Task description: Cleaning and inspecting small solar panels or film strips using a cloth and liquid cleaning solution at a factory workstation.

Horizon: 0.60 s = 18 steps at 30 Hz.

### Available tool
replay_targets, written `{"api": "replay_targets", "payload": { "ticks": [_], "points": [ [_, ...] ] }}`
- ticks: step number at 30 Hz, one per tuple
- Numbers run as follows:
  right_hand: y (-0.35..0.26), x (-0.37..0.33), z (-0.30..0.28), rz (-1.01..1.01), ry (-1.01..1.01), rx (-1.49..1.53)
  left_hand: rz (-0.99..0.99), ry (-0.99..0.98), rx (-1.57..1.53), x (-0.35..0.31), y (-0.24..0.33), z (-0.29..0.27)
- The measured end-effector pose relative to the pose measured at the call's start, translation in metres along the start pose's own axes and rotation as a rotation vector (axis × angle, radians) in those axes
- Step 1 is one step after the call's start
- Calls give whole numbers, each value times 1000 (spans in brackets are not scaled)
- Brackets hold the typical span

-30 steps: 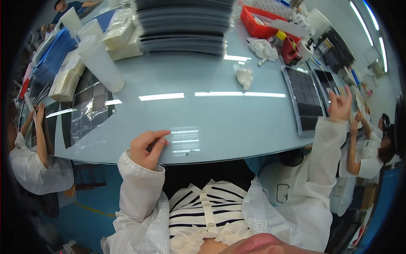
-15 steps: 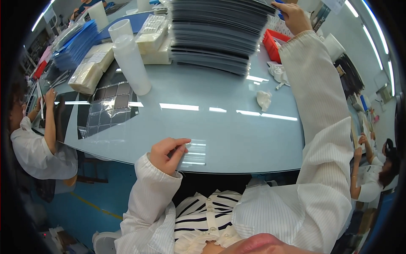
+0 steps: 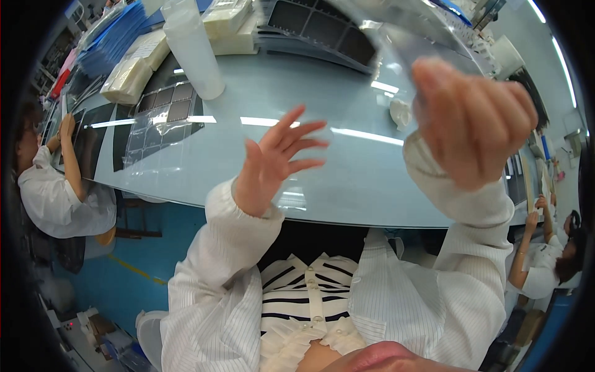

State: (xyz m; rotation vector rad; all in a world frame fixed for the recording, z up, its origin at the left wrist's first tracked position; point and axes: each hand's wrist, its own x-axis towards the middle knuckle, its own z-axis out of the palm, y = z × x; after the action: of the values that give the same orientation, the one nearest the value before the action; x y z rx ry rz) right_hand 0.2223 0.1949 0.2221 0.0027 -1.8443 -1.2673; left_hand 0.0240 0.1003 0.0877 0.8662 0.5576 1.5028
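Note:
My right hand (image 3: 474, 124), blurred and raised close to the camera, has its fingers closed in a pinch on a clear plastic sheet (image 3: 404, 46). The sheet is smeared by motion and stretches up toward a tall stack of dark sheets (image 3: 325, 34), whose top shows dark rectangles in a grid. My left hand (image 3: 276, 161) hovers over the near part of the table with its fingers spread, holding nothing. Right of the stack, near my right hand, lies a crumpled white lump (image 3: 400, 115).
A translucent plastic bottle (image 3: 195, 56) stands beside wrapped cream-coloured packs (image 3: 136, 71) and blue folders (image 3: 111, 40). A gridded film sheet (image 3: 149, 133) lies on the glossy table (image 3: 347, 186) at left. Co-workers sit at the left (image 3: 68, 192) and right (image 3: 539, 260).
My right hand has come from the stack's far right corner toward me, bringing a clear plastic sheet along. My left hand has risen from the table edge and its fingers have spread.

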Motion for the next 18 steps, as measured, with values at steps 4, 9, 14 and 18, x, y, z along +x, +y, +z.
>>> {"api": "replay_targets", "payload": {
  "ticks": [4, 9, 14, 18],
  "points": [
    [-48, -12, -20, 14, -90, 33, 7, -35, -465, 23, 15, 24],
    [-103, -36, -31, -63, 166, 334, -93, -153, -481, 32, 34, 8],
    [-114, -30, -61, 99, -251, 644, -284, 260, -224, 16, 22, 3],
    [-91, -34, -68, 557, -459, 873, -267, 289, -153, -6, 24, -14]
  ]
}}
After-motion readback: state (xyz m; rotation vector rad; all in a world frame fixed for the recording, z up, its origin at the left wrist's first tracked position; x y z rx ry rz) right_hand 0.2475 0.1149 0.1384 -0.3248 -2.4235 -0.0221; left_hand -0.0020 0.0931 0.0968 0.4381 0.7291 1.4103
